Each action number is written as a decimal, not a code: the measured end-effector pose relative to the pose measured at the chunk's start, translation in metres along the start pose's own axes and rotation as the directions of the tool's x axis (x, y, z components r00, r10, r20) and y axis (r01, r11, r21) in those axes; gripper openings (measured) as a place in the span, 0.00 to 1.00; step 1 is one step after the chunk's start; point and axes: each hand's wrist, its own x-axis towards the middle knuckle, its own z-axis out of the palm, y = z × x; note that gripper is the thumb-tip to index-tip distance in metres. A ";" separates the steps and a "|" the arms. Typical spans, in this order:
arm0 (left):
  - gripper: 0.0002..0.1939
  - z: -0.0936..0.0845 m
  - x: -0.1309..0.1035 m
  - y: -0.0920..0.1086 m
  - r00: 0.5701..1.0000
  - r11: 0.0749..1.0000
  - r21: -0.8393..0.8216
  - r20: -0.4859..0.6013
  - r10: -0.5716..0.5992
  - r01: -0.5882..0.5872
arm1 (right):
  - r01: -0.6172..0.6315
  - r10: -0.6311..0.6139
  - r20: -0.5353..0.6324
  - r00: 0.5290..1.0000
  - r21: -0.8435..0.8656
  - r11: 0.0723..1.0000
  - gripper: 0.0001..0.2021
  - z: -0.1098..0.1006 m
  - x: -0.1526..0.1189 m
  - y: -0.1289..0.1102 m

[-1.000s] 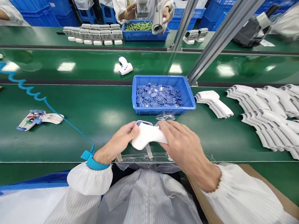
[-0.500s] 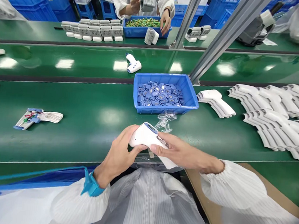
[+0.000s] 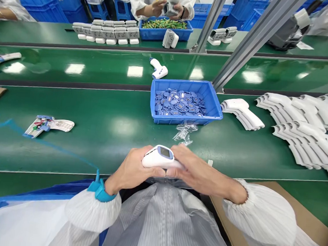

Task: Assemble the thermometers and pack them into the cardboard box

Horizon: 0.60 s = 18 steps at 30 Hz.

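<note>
Gripped the white device [image 3: 156, 159] with left hand [image 3: 132, 168] and right hand [image 3: 193, 168]; perhaps risked a slip, through uneven thumb pressure.

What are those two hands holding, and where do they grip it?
A white device with a little screen. The left hand grips the wide end beside the screen; the right hand holds the handle.
</note>
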 end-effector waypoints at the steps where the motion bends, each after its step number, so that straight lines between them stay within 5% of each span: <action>1: 0.22 -0.004 0.002 0.004 0.998 0.999 0.018 0.038 -0.049 0.048 | 0.037 -0.038 -0.085 0.996 -0.014 0.999 0.17 0.002 0.005 -0.001; 4: 0.18 -0.010 0.008 0.016 0.996 0.996 0.013 0.003 -0.090 0.090 | 0.018 -0.009 -0.393 0.919 0.018 1.000 0.18 0.018 0.029 -0.014; 7: 0.11 -0.012 0.010 0.023 0.999 0.996 -0.082 -0.031 -0.033 0.030 | -0.067 -0.045 -0.628 0.777 -0.153 0.986 0.24 0.039 0.057 -0.033; 9: 0.07 -0.010 0.010 0.023 1.000 0.995 -0.101 0.009 0.007 -0.006 | -0.117 -0.136 -0.680 0.720 -0.313 0.943 0.27 0.048 0.070 -0.039; 14: 0.06 0.001 0.009 0.013 0.997 0.990 0.125 0.016 0.070 -0.072 | -0.106 -0.245 -0.651 0.719 -0.451 0.886 0.26 0.053 0.078 -0.035; 18: 0.11 -0.001 0.009 0.012 0.998 0.994 0.096 -0.012 0.059 -0.057 | -0.053 -0.302 -0.751 0.587 -0.408 0.912 0.26 0.047 0.071 -0.034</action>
